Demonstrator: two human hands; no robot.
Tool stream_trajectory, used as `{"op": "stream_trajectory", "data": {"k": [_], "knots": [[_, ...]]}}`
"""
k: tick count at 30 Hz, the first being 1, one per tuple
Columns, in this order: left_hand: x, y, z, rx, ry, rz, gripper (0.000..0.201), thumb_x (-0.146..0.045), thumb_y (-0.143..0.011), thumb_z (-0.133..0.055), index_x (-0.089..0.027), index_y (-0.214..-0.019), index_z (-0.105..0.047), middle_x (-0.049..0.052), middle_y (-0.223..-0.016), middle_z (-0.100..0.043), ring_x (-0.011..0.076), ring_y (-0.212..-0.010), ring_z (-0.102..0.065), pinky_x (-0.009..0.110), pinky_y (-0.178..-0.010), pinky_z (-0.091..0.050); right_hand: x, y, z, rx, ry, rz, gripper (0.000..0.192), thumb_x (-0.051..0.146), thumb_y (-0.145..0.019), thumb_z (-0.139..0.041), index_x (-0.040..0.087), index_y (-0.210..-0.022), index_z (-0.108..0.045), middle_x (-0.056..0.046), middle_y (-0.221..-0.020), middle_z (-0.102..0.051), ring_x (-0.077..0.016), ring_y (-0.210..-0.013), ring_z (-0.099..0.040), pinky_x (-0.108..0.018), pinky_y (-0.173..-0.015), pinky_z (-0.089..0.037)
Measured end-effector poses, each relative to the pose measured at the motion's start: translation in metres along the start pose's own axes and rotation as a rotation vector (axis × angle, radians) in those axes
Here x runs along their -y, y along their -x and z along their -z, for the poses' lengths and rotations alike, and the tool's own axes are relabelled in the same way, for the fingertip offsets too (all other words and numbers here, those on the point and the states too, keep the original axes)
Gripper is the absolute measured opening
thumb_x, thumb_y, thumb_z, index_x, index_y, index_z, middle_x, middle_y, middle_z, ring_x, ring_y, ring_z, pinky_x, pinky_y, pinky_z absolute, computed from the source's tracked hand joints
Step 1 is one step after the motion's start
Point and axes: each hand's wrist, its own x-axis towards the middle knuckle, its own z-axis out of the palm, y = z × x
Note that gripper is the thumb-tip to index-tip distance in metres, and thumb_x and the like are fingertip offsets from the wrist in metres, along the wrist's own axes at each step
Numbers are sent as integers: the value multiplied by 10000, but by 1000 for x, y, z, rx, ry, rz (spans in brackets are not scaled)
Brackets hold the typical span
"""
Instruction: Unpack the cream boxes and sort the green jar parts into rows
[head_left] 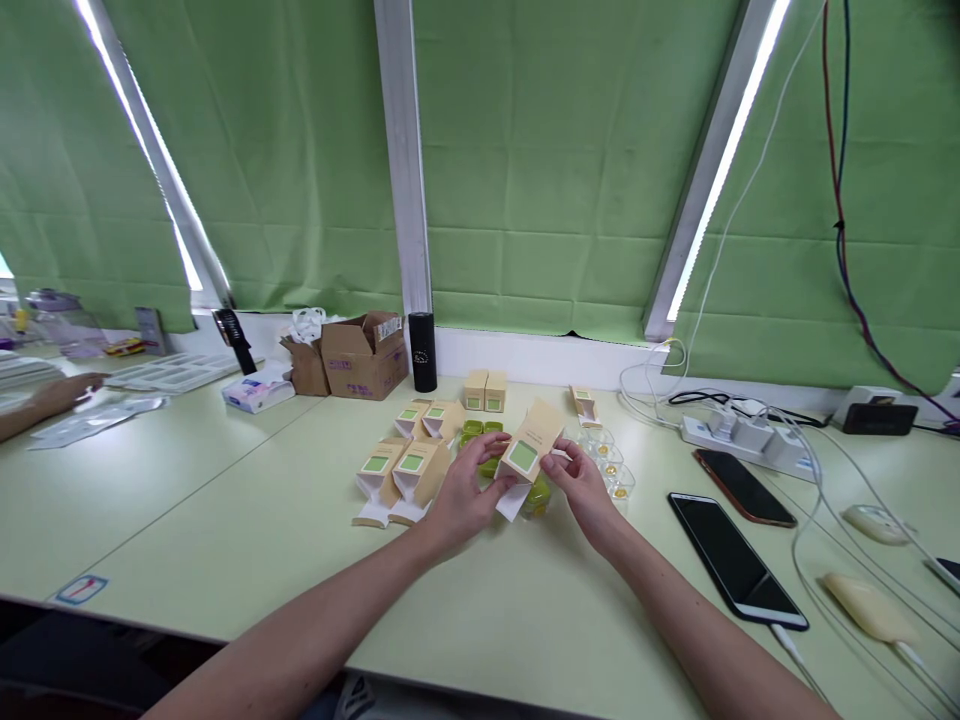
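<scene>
The small carton [527,450], beige with a green window, is held above the worktop [225,500], clamped between the left hand [463,495] and the right hand [581,487]. It is judged light, thin-walled and easily crushed; the side edges are best gripped. Folded cartons [405,465], green jars [480,432] and 2 phones [735,555] lie near.
</scene>
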Motion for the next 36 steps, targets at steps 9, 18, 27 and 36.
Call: {"op": "stream_trajectory", "data": {"k": [9,18,27,36], "knots": [[-8,3,-1,98,161,118,573,-386,-896,-749,-243,-1387,-493,138,-1358,-649,313,-1255,-628,452,-1025,-530,-3,-2,1,-30,-5,10,624,674,-651,-872,242,-1060,-684,-122,-1137,-791,-350,-1067,-744,-494,-927,-602],[0,0,1,155,433,193,615,-455,-871,-779,-250,-1376,-492,126,-1320,-666,296,-1181,-658,385,-944,-538,-1,-1,1,-60,7,3,618,620,-618,-909,214,-1038,-707,-121,-1124,-796,-345,-1023,-756,-463,-854,-633],[4,-3,1,225,668,262,607,-392,-820,-840,-261,-1344,-562,105,-1280,-704,269,-1111,-687,369,-960,-503,-3,-3,0,-93,1,13,619,576,-575,-935,211,-1015,-697,-114,-1076,-807,-324,-944,-769,-454,-815,-640],[-5,-3,1,246,621,300,630,-447,-786,-858,-221,-1300,-573,117,-1230,-713,272,-1104,-685,359,-935,-507,-5,-5,4,-99,35,33,596,559,-576,-933,205,-992,-695,-113,-1032,-808,-315,-906,-772,-431,-765,-640]]}}
